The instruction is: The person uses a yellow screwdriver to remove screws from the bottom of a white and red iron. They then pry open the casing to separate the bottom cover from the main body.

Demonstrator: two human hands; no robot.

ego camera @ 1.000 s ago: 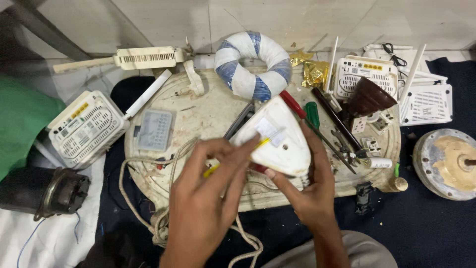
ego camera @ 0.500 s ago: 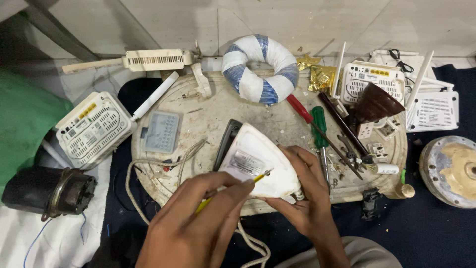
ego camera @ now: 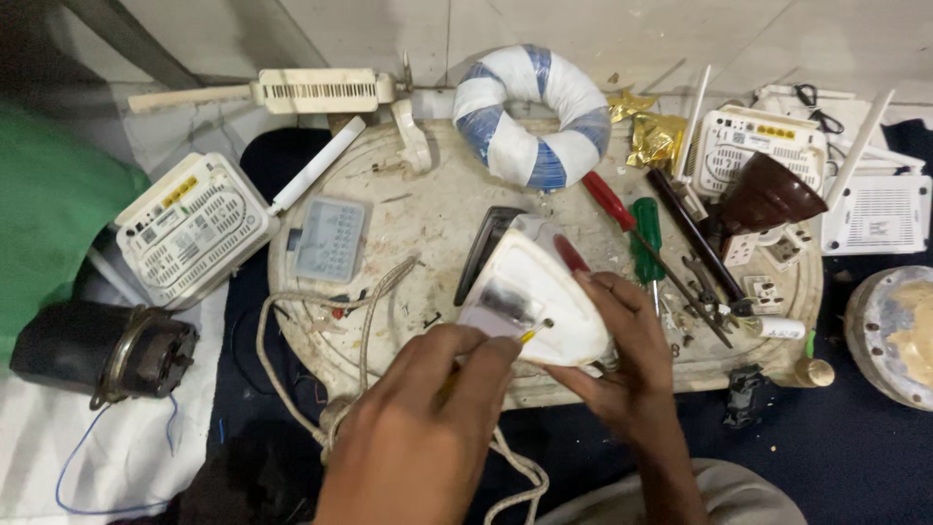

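- A black electric motor (ego camera: 97, 352) lies off the left edge of the round work board (ego camera: 428, 209), on white cloth.
- Just above it a white router (ego camera: 191, 227) rests with its antenna reaching onto the board's left edge.
- A small grey keypad panel (ego camera: 330, 238) sits on the board's left part, and a braided cord (ego camera: 362, 331) loops past its near-left edge.
- My left hand (ego camera: 423, 447) is closed around a yellow-handled screwdriver (ego camera: 530, 333), tip touching the back of the white clothes iron (ego camera: 533, 299).
- The iron stands tilted near the board's near edge, about the middle.
- A blue-and-white wound ring (ego camera: 533, 115) lies at the far edge.
- My right hand (ego camera: 622, 355) cups the iron from the right, fingers wrapped over its shell.
- Red (ego camera: 608, 200) and green (ego camera: 645, 226) screwdrivers lie just right of the iron.
- Two more white routers (ego camera: 768, 146) sit at the far right.
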